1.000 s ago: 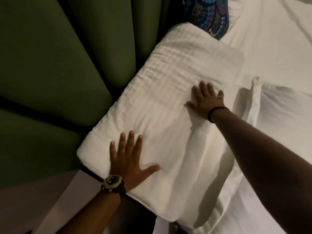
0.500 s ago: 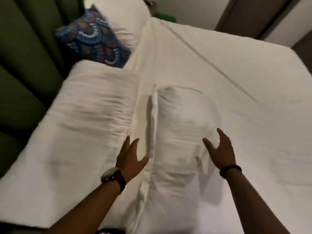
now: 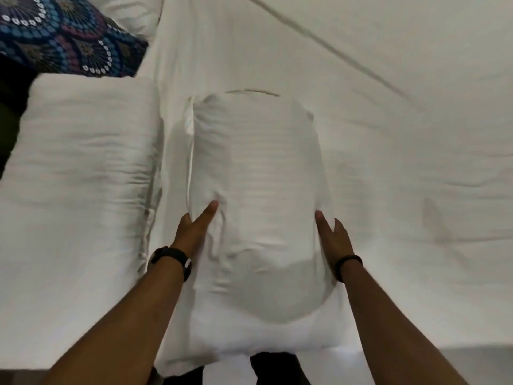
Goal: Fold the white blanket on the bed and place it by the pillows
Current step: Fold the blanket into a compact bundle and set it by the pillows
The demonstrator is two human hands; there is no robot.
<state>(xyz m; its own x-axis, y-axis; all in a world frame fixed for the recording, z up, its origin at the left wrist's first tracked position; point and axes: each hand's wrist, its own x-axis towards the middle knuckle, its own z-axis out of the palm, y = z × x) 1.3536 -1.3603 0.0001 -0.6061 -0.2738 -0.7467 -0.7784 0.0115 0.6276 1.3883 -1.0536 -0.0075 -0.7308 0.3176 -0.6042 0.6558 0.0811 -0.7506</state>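
The folded white blanket (image 3: 80, 168) lies as a thick striped bundle at the left side of the bed. Beside it, in the middle, lies a white pillow (image 3: 258, 176) in a striped case, lengthwise away from me. My left hand (image 3: 194, 232), with a watch on the wrist, grips the pillow's left side, thumb on top. On the pillow's right side is my right hand (image 3: 333, 240), with a black wristband. Its fingers are partly tucked under the edge. Neither hand touches the blanket.
A blue patterned cushion (image 3: 69, 37) leans at the far left behind the blanket, with another white pillow (image 3: 130, 12) behind it. The white bed sheet (image 3: 388, 134) spreads to the right, with a crease running diagonally. The bed's near edge and floor (image 3: 472, 362) show at the bottom.
Both hands left the folded blanket, where they lay flat a second ago, and moved right to the pillow. They now hold its two sides. The view swung from the headboard to the bed.
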